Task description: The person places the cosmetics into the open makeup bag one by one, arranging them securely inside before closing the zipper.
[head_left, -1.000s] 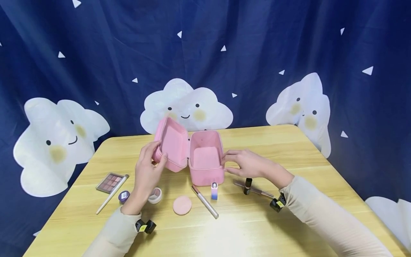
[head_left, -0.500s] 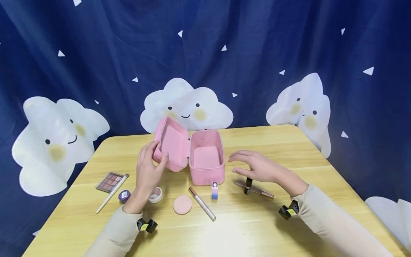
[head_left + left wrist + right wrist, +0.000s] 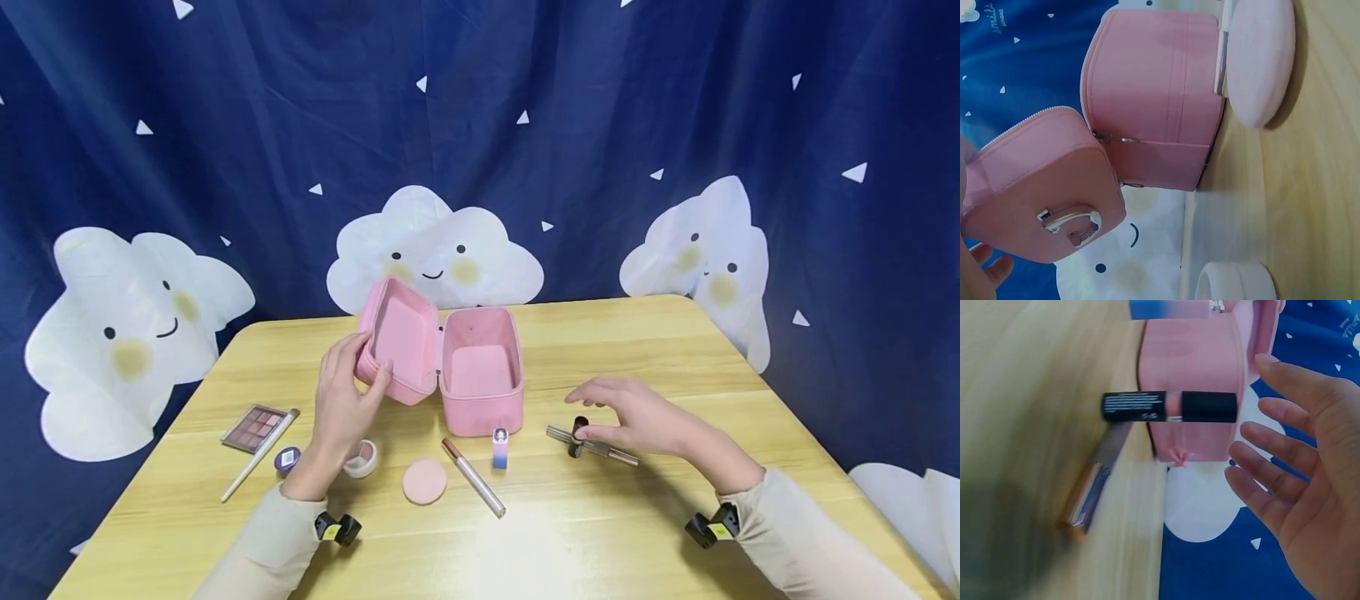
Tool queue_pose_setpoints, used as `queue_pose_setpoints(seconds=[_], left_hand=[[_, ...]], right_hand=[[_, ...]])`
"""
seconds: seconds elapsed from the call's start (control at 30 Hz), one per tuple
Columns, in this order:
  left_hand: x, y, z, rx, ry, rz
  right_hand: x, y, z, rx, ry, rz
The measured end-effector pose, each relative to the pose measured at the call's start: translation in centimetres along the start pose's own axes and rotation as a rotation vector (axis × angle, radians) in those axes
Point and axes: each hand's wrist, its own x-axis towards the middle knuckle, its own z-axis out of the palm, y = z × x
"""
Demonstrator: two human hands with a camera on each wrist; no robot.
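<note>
My left hand (image 3: 343, 408) grips the raised lid (image 3: 405, 337) of a pink cosmetic case (image 3: 483, 412), thumb on the inner rim and fingers behind. The case's bottom half stands open-topped with nothing inside. In the left wrist view the lid's outer face shows a small carry handle (image 3: 1072, 222). My right hand (image 3: 637, 415) hovers with loosely spread fingers by an upright black cosmetic tube (image 3: 1169, 407), the thumb overlapping it in the head view. Behind that tube lies a slim brown-and-silver cosmetic pen (image 3: 618, 455).
In front of the case are a pink-and-blue lipstick (image 3: 500, 450), a silver tube with a brown end (image 3: 476, 479), a round pink puff (image 3: 424, 482) and a white round pot (image 3: 362, 460). At left lie an eyeshadow palette (image 3: 252, 429), a brush (image 3: 258, 458) and a purple-lidded jar (image 3: 287, 460).
My right hand has left the case's right side and moved right and nearer, over to the black tube. The silver tube has shifted slightly. My left hand stays on the lid.
</note>
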Motion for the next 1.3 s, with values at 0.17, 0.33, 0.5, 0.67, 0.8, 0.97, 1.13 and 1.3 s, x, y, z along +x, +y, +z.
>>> queue_pose_setpoints(seconds=[0.17, 0.33, 0.5, 0.67, 0.8, 0.97, 1.13, 1.3], left_hand=[[0.2, -0.4, -0.2, 0.006, -0.009, 0.038], [0.2, -0.8, -0.5, 0.013, -0.023, 0.059], [0.2, -1.1, -0.5, 0.01, -0.022, 0.098], [0.3, -1.3, -0.5, 0.001, -0.02, 0.13], [0.3, -1.3, -0.4, 0.002, -0.028, 0.131], [0.3, -1.2, -0.4, 0.007, -0.042, 0.119], [0.2, -1.2, -0.4, 0.005, -0.038, 0.114], [0.1, -1.2, -0.4, 0.007, -0.031, 0.122]], right_hand=[[-1.0, 0.0, 0.4, 0.01, -0.052, 0.063], [-1.3, -0.1, 1.0, 0.012, -0.054, 0.044], [-1.2, -0.2, 1.4, 0.019, -0.03, 0.032], [-1.0, -0.2, 1.9, 0.015, -0.028, 0.043], [-1.0, -0.1, 2.2, -0.001, -0.02, 0.036], [-0.8, -0.3, 2.0, -0.003, -0.013, 0.022], [-0.3, -0.8, 1.2, -0.003, -0.003, 0.019], [0.3, -1.0, 0.4, -0.028, 0.028, -0.001]])
